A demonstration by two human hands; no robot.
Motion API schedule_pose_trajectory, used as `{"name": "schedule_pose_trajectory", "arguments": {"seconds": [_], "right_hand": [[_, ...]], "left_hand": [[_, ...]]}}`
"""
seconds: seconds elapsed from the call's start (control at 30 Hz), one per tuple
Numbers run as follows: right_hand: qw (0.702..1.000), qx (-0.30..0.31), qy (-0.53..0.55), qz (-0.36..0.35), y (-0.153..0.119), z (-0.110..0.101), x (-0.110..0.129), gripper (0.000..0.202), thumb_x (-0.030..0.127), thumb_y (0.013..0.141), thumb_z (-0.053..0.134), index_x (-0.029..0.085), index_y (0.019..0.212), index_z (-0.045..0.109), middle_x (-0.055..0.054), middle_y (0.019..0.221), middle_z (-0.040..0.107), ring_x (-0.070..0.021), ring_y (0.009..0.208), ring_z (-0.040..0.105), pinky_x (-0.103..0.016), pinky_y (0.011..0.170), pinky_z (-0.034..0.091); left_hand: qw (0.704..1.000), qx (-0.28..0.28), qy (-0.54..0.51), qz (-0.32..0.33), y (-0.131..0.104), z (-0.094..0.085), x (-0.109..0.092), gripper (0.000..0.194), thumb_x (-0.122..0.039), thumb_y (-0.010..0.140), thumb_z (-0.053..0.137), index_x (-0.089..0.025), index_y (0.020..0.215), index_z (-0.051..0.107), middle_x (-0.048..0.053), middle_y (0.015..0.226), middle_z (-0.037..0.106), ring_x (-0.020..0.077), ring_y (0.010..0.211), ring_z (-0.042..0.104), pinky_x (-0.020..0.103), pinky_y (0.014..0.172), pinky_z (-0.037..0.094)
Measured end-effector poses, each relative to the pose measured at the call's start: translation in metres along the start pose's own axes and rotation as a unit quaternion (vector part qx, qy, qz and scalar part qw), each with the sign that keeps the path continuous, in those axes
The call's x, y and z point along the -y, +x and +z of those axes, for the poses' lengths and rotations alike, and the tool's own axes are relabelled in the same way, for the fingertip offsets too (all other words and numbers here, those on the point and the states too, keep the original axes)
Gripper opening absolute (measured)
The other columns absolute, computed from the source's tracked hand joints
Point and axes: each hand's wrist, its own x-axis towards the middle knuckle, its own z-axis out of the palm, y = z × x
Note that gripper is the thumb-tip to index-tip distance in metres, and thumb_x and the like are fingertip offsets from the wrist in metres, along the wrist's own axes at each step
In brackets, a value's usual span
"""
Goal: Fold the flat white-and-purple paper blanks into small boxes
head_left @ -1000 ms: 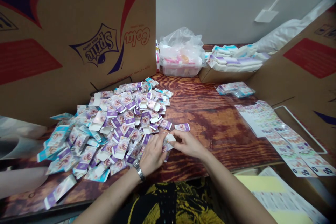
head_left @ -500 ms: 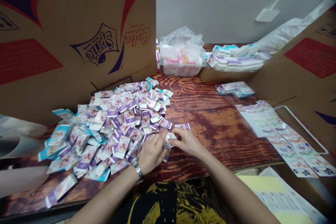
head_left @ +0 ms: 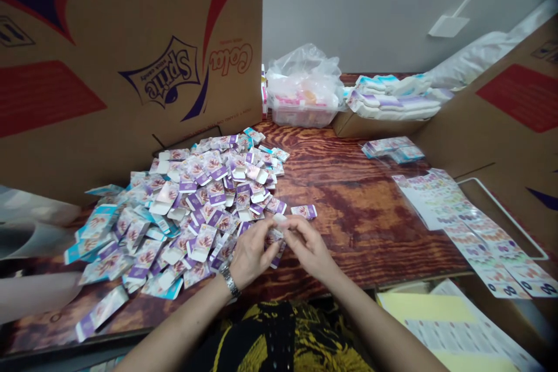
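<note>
Between my two hands is a small printed carton (head_left: 274, 236), its white end flap up near the fingertips. My left hand (head_left: 253, 250), with a metal watch (head_left: 229, 280) at the wrist, grips the carton from the left with bent fingers. My right hand (head_left: 309, 247) pinches at the flap end from the right. Fingers hide much of the carton. Left of the hands lies a heap of small white, purple and blue cartons (head_left: 203, 241), several with open flaps. One purple-ended carton (head_left: 304, 211) lies apart, just beyond my right fingers.
A large cardboard box (head_left: 100, 58) stands behind the heap, another (head_left: 514, 145) at the right. Toward the back are a bagged plastic tub (head_left: 305, 113) and a low box of folded packs (head_left: 394, 106). Sticker sheets (head_left: 462, 226) lie on the right; yellow-and-white sheets (head_left: 431, 308) sit below the table edge.
My fingers have shifted on the small carton: my left thumb now shows at its near side and both hands' fingertips meet at its top flap. The heap is unchanged.
</note>
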Motion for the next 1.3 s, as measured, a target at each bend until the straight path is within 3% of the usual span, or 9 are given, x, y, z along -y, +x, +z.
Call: {"name": "schedule_pose_trajectory", "arguments": {"seconds": [0.23, 0.5, 0.7, 0.83, 0.93, 1.0, 1.07, 1.13, 1.3], "right_hand": [[0.991, -0.01, 0.096, 0.088, 0.014, -0.001, 0.0, 0.017, 0.033, 0.086, 0.055, 0.019, 0.093, 0.062, -0.001, 0.082, 0.062, -0.0141, 0.076, 0.058, -0.025, 0.069, 0.048], [0.992, -0.056, -0.109, -0.018, 0.005, 0.009, 0.017, 0.022, 0.022, 0.088, 0.05, 0.022, 0.102, 0.066, -0.007, 0.101, 0.064, -0.0186, 0.097, 0.059, -0.033, 0.089, 0.045], [0.998, -0.006, -0.052, -0.031, -0.001, 0.015, 0.005, 0.033, 0.024, 0.091, 0.044, 0.024, 0.121, 0.055, -0.009, 0.125, 0.054, -0.0192, 0.118, 0.049, -0.036, 0.1, 0.039], [0.999, -0.01, -0.015, 0.038, 0.009, -0.002, -0.025, 0.042, 0.031, 0.092, 0.043, 0.024, 0.133, 0.041, -0.008, 0.117, 0.058, -0.0167, 0.1, 0.058, -0.032, 0.085, 0.049], [0.988, -0.013, -0.145, 0.056, 0.013, -0.013, -0.05, 0.045, 0.034, 0.086, 0.053, 0.021, 0.129, 0.045, -0.008, 0.108, 0.061, -0.0196, 0.095, 0.059, -0.033, 0.08, 0.048], [0.97, 0.023, -0.238, 0.056, 0.011, -0.012, -0.063, 0.051, 0.035, 0.079, 0.062, 0.02, 0.126, 0.048, -0.01, 0.109, 0.06, -0.0232, 0.1, 0.056, -0.036, 0.085, 0.045], [0.951, 0.045, -0.298, 0.067, 0.008, -0.007, -0.073, 0.057, 0.037, 0.074, 0.068, 0.019, 0.124, 0.049, -0.011, 0.108, 0.06, -0.025, 0.101, 0.055, -0.036, 0.085, 0.043], [0.939, 0.047, -0.331, 0.082, 0.004, 0.0, -0.08, 0.053, 0.039, 0.072, 0.069, 0.019, 0.119, 0.054, -0.011, 0.103, 0.061, -0.0244, 0.097, 0.056, -0.034, 0.082, 0.043], [0.953, 0.002, -0.287, 0.092, 0.004, 0.003, -0.083, 0.017, 0.031, 0.081, 0.06, 0.018, 0.092, 0.061, -0.007, 0.089, 0.063, -0.0211, 0.088, 0.057, -0.032, 0.078, 0.042]], "left_hand": [[0.997, -0.011, 0.07, 0.023, -0.004, 0.004, 0.0, 0.052, -0.016, 0.081, 0.049, -0.013, 0.13, 0.03, 0.015, 0.116, 0.055, 0.023, 0.103, 0.056, 0.035, 0.084, 0.049], [0.994, -0.003, 0.11, -0.004, -0.004, 0.009, -0.004, 0.073, -0.013, 0.083, 0.042, -0.012, 0.144, 0.001, 0.019, 0.121, 0.051, 0.0262, 0.103, 0.054, 0.04, 0.083, 0.049], [0.991, 0.008, 0.132, -0.007, 0.002, 0.007, -0.003, 0.073, -0.011, 0.085, 0.04, -0.011, 0.143, -0.004, 0.019, 0.117, 0.052, 0.0259, 0.102, 0.053, 0.038, 0.083, 0.049], [0.974, -0.041, 0.222, -0.003, 0.042, -0.029, 0.006, 0.071, -0.026, 0.088, 0.046, -0.009, 0.143, 0.006, 0.013, 0.095, 0.058, 0.0253, 0.087, 0.055, 0.036, 0.069, 0.05], [0.943, -0.134, 0.303, -0.024, 0.082, -0.073, 0.014, 0.074, -0.035, 0.088, 0.05, -0.002, 0.141, 0.012, 0.019, 0.109, 0.054, 0.0293, 0.1, 0.05, 0.043, 0.083, 0.046], [0.922, -0.171, 0.347, -0.012, 0.099, -0.095, 0.016, 0.079, -0.041, 0.086, 0.052, 0.001, 0.14, 0.013, 0.027, 0.134, 0.033, 0.037, 0.121, 0.035, 0.052, 0.098, 0.035], [0.915, -0.189, 0.355, 0.006, 0.101, -0.101, 0.014, 0.08, -0.041, 0.086, 0.053, 0.0, 0.14, 0.013, 0.027, 0.144, 0.014, 0.0403, 0.132, 0.016, 0.057, 0.105, 0.023], [0.928, -0.182, 0.325, 0.026, 0.088, -0.09, 0.011, 0.075, -0.038, 0.086, 0.054, -0.004, 0.14, 0.015, 0.025, 0.146, 0.012, 0.0383, 0.135, 0.01, 0.058, 0.107, 0.019], [0.976, -0.071, 0.197, 0.056, 0.027, -0.027, 0.003, 0.061, -0.027, 0.087, 0.052, -0.011, 0.138, 0.024, 0.019, 0.138, 0.037, 0.0318, 0.133, 0.027, 0.051, 0.107, 0.031]]}}
